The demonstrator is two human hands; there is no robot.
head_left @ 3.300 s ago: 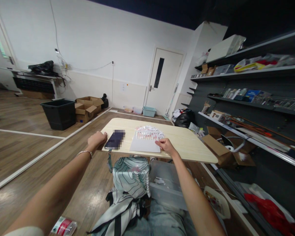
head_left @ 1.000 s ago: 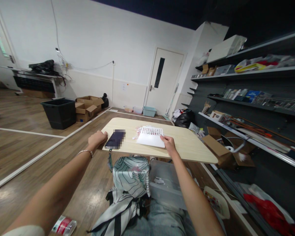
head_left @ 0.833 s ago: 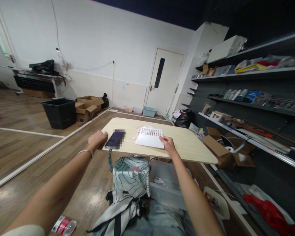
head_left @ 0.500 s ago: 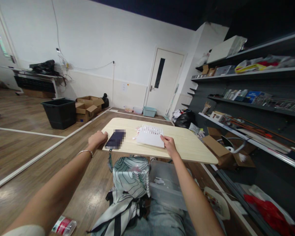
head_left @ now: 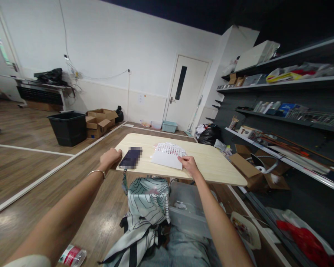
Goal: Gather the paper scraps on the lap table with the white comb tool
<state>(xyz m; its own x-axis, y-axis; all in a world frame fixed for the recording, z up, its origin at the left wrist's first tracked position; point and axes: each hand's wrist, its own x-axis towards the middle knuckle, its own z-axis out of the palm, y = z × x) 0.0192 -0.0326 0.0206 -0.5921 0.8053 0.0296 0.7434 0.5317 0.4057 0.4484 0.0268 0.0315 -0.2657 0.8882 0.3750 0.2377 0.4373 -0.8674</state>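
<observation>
My right hand (head_left: 188, 164) pinches the right side of a white sheet (head_left: 167, 160) held low over the pale wooden table (head_left: 211, 163). Rows of narrow slots run along the sheet's far part. Small white and pinkish pieces (head_left: 157, 146) lie around its far edge, too small to make out. My left hand (head_left: 110, 157) is closed on the table's left edge, its fingertips partly hidden. Between the hands lies a dark phone-like slab (head_left: 130, 157), partly blurred out, with a strap (head_left: 125, 181) hanging off the near edge.
A patterned grey-green bag (head_left: 147, 196) and a clear plastic bin (head_left: 187, 207) sit before my lap. On the floor are a bottle (head_left: 72, 256), a black bin (head_left: 68, 128) and cardboard boxes (head_left: 100, 122). Loaded shelves (head_left: 289, 81) line the right.
My right hand has shifted slightly left and toward me with the white sheet, uncovering more small pieces at its far right. My left hand and the dark slab have not moved.
</observation>
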